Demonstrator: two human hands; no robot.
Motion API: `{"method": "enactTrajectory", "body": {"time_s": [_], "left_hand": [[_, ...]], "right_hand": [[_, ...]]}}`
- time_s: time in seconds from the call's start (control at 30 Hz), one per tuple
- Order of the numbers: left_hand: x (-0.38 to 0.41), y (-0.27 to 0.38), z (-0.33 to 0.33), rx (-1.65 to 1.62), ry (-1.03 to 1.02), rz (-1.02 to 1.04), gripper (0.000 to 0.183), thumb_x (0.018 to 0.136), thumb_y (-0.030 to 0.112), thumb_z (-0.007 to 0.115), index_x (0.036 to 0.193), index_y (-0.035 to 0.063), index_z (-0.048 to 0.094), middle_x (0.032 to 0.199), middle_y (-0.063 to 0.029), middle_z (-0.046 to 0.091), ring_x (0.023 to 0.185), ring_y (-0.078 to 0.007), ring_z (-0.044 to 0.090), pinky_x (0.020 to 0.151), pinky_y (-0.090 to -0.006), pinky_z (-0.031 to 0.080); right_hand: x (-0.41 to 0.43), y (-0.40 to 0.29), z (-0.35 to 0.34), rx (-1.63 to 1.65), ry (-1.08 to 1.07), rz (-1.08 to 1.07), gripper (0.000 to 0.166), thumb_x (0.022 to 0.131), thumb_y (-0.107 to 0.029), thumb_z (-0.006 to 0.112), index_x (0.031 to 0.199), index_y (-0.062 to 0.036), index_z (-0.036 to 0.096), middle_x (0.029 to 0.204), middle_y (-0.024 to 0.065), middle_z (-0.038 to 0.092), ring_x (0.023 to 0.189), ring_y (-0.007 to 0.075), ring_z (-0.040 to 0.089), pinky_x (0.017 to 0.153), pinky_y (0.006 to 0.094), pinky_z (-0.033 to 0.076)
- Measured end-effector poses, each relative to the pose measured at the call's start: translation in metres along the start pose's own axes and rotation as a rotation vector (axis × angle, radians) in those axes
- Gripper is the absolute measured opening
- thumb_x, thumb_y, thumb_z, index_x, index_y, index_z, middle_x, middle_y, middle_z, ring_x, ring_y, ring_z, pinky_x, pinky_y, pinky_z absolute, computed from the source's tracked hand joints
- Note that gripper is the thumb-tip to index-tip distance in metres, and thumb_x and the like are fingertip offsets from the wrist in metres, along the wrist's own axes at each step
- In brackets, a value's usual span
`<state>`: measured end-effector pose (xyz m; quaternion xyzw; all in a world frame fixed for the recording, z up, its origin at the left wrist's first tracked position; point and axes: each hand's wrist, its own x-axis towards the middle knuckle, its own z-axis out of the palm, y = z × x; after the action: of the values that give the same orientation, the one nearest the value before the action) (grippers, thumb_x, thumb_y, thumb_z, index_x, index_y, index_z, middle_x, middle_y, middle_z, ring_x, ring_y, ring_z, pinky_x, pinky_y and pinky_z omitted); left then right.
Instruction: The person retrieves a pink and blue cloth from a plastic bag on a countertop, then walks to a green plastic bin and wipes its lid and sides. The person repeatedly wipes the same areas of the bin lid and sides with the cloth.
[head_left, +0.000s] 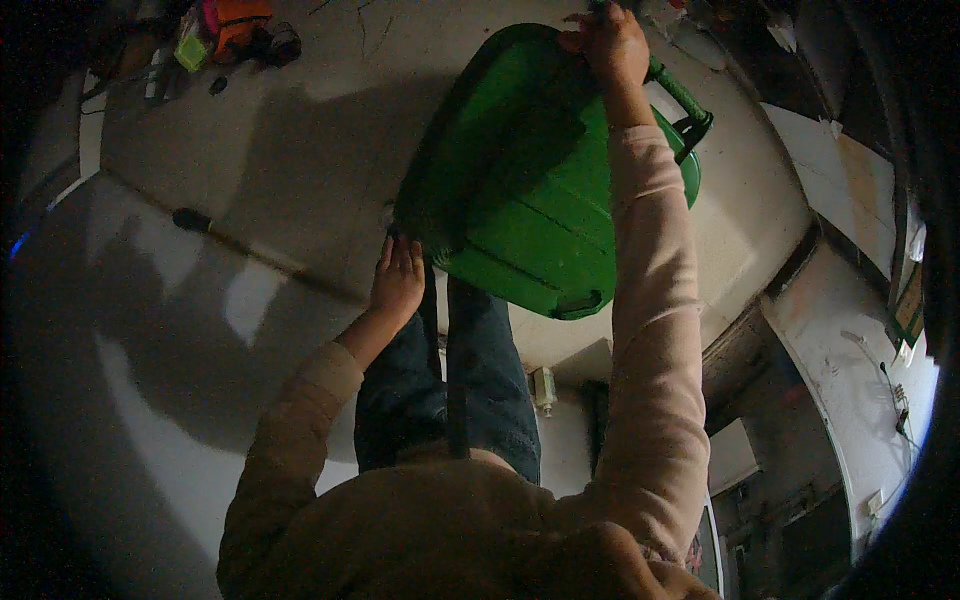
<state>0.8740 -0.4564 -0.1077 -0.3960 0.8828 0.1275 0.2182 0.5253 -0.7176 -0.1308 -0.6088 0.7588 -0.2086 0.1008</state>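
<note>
A large green plastic bin (547, 202) with ribbed lines and a bar handle (679, 94) fills the upper middle, in front of my legs. My left hand (400, 274) lies at the bin's lower left edge, fingers close together and pointing away from me; its fingertips are dark and their hold on the rim is unclear. Over the bin's far right end, near the handle, is my right hand (616, 45), with its fingers bent at the picture's top edge. Something dark is by those fingers, too dim to name. Both of my arms are in light long sleeves.
Orange, pink and yellow-green items (232, 30) lie on the floor at the upper left, with a small dark round object (218, 85) beside them. A pale wall (187, 285) is at the left. Cardboard (847, 180) and a hanging cable (900, 405) are at the right.
</note>
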Motion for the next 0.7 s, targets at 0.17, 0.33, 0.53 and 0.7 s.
{"method": "enactTrajectory", "body": {"time_s": [0.17,0.33,0.53,0.7], "left_hand": [[-0.025,0.016,-0.001,-0.024,-0.057,-0.065,0.044,0.076,0.011,0.041,0.115,-0.0095,0.040,0.111,-0.0279,0.046,0.108,-0.0313,0.043,0.101,-0.0425,0.016],[-0.019,0.015,-0.012,0.031,-0.090,-0.012,0.044,0.077,0.011,0.041,0.115,-0.0106,0.039,0.113,-0.0278,0.045,0.110,-0.0315,0.042,0.100,-0.0430,0.017],[-0.024,0.012,-0.003,-0.009,-0.096,-0.021,0.043,0.077,0.011,0.041,0.114,-0.0112,0.039,0.113,-0.0288,0.044,0.111,-0.0315,0.041,0.101,-0.0433,0.016],[-0.021,0.010,0.004,-0.135,-0.153,-0.064,0.043,0.077,0.012,0.041,0.113,-0.0112,0.040,0.114,-0.0291,0.043,0.110,-0.0325,0.042,0.102,-0.0424,0.016]], "right_hand": [[-0.035,0.030,-0.032,-0.161,-0.125,-0.131,0.030,0.065,-0.035,0.064,0.090,-0.0181,0.060,0.088,0.0101,0.056,0.087,0.0302,0.052,0.072,0.0377,0.043],[-0.033,0.049,-0.035,-0.344,-0.228,0.095,0.039,0.061,-0.046,0.065,0.093,-0.0235,0.061,0.092,0.0074,0.056,0.094,0.0257,0.051,0.076,0.0350,0.044],[0.024,-0.062,-0.041,-0.256,-0.649,0.151,0.026,0.079,-0.011,0.043,0.101,-0.0012,0.052,0.107,0.0163,0.051,0.090,0.0324,0.051,0.078,0.0377,0.042],[0.018,0.067,-0.018,-0.223,-0.720,-0.296,0.042,0.070,-0.048,0.056,0.094,-0.0137,0.057,0.099,0.0078,0.054,0.080,0.0237,0.055,0.070,0.0336,0.044]]}}
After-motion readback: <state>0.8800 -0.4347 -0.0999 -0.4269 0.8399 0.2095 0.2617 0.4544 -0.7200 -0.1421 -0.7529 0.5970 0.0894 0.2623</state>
